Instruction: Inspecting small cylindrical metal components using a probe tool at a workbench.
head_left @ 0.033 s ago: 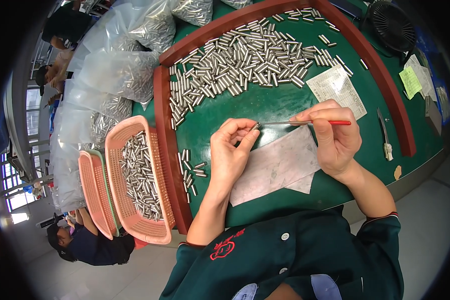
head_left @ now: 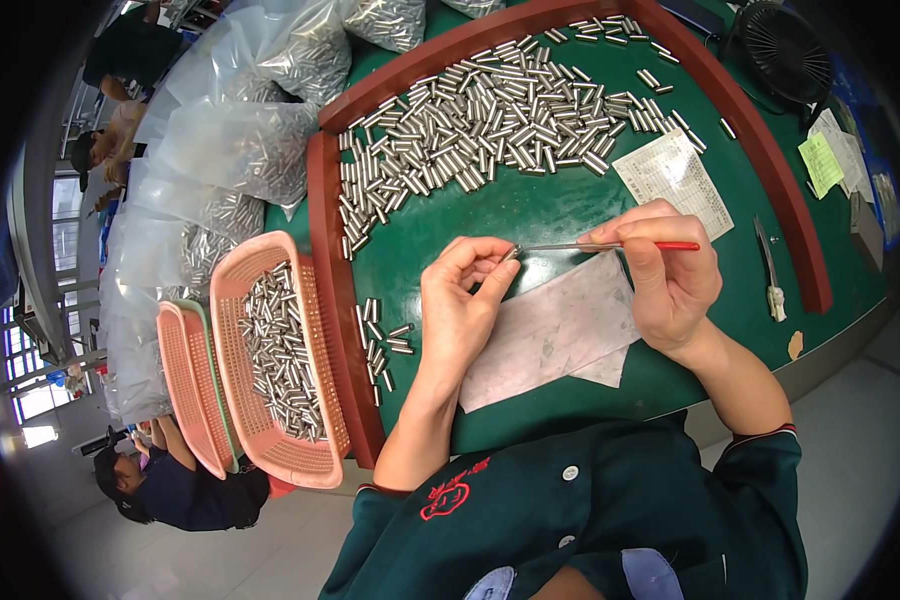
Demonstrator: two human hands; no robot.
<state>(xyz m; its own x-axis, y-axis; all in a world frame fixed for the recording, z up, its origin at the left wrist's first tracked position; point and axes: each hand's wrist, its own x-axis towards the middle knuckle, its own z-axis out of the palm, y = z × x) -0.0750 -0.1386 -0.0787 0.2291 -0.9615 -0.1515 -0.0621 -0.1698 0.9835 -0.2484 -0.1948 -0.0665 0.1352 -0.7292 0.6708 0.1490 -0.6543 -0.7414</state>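
Note:
Between the thumb and forefinger of my left hand point(head_left: 460, 300) is a small metal cylinder point(head_left: 512, 253), mostly covered by the fingertips. My right hand point(head_left: 675, 285) pinches a slim tool with a red handle point(head_left: 678, 245) and a thin metal shaft point(head_left: 555, 246), perhaps a needle file. The shaft's tip meets the end of the cylinder or sits right at it; I cannot tell which. Below both hands a stained pale cloth or paper sheet point(head_left: 550, 330) lies on the green table point(head_left: 410, 270). Beyond them spreads a large pile of similar metal cylinders point(head_left: 500, 110).
A reddish-brown raised border point(head_left: 327, 210) frames the work area. To its left stand a pink basket of cylinders point(head_left: 280, 350) and clear bags of cylinders point(head_left: 250, 150). On the right are a printed sheet point(head_left: 675, 185), a pointed metal tool point(head_left: 768, 270) and a black fan point(head_left: 785, 55). Other people are at far left.

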